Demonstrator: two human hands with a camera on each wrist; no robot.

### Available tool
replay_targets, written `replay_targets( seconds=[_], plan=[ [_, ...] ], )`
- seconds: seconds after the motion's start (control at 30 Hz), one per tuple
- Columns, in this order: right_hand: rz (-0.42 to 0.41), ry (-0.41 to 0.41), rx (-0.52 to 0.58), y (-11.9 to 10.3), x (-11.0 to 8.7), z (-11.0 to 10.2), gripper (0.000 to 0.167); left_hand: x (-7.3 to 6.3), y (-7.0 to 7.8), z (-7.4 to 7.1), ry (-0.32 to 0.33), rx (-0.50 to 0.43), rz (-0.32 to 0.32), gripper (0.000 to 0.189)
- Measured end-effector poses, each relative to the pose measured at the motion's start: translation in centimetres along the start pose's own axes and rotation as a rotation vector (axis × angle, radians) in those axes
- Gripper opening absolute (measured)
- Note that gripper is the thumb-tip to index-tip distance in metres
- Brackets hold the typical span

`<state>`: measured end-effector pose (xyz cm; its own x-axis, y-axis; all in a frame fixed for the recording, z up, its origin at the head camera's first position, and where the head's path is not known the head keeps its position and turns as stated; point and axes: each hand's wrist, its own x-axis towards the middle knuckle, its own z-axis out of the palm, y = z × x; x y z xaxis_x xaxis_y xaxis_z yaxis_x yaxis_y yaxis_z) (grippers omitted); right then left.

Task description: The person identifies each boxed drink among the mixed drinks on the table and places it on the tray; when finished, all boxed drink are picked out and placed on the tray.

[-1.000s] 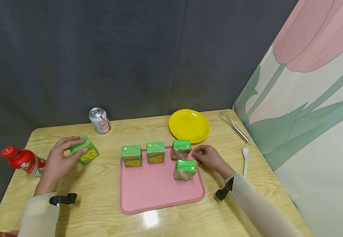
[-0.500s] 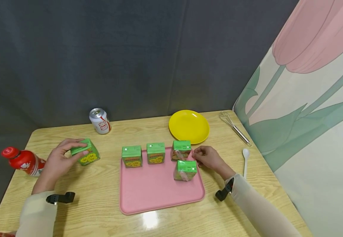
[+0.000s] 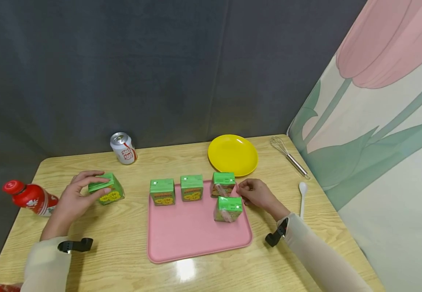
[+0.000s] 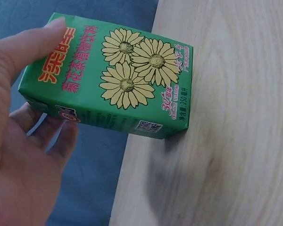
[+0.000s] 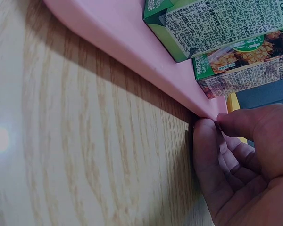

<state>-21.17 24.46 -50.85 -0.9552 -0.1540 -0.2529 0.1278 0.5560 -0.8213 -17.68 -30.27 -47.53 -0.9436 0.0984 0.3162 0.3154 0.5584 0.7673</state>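
My left hand [image 3: 73, 200] grips a green drink carton [image 3: 113, 195] printed with yellow flowers, left of the pink tray [image 3: 192, 239]. In the left wrist view the thumb lies across the front of this carton, fingers behind; whether its base touches the table I cannot tell. My right hand [image 3: 257, 194] pinches the tray's right rim near the far corner, thumb against forefinger in the right wrist view. Several green cartons stand on the tray: two flowered ones [image 3: 162, 192] at the far left and middle, and two others [image 3: 228, 209] by the right side with clear wrapping or straws on them.
A red bottle [image 3: 32, 198] is close beside my left wrist. Behind stands a white-and-red can [image 3: 123, 149]. The yellow plate [image 3: 232, 155] lies just beyond the tray's far right corner. A whisk [image 3: 290, 157] and a white spoon [image 3: 302, 196] lie at the right.
The carton in my left hand has come slightly nearer and turned from tilted to more upright. My right hand and the tray have stayed put.
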Motion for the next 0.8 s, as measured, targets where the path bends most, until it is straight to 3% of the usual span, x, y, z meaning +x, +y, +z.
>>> replay_targets(
  seconds=[0.17, 0.3, 0.53, 0.8],
  plan=[
    [-0.009, -0.004, 0.000, -0.1, 0.1, 0.0, 0.022, -0.4, 0.3, 0.1, 0.010, 0.018, -0.029, 0.027],
    [-0.011, -0.007, 0.002, -0.2, 0.0, 0.0, 0.021, -0.9, 0.9, 0.3, 0.014, 0.060, 0.017, 0.025],
    [-0.001, 0.001, -0.001, -0.1, 0.0, 0.0, 0.022, -2.4, 3.1, 2.4, -0.005, -0.051, 0.161, 0.036],
    [0.010, -0.002, 0.016, -0.1, 0.0, 0.1, 0.022, -3.1, 6.6, 5.0, -0.113, -0.151, 0.354, 0.040]
  ],
)
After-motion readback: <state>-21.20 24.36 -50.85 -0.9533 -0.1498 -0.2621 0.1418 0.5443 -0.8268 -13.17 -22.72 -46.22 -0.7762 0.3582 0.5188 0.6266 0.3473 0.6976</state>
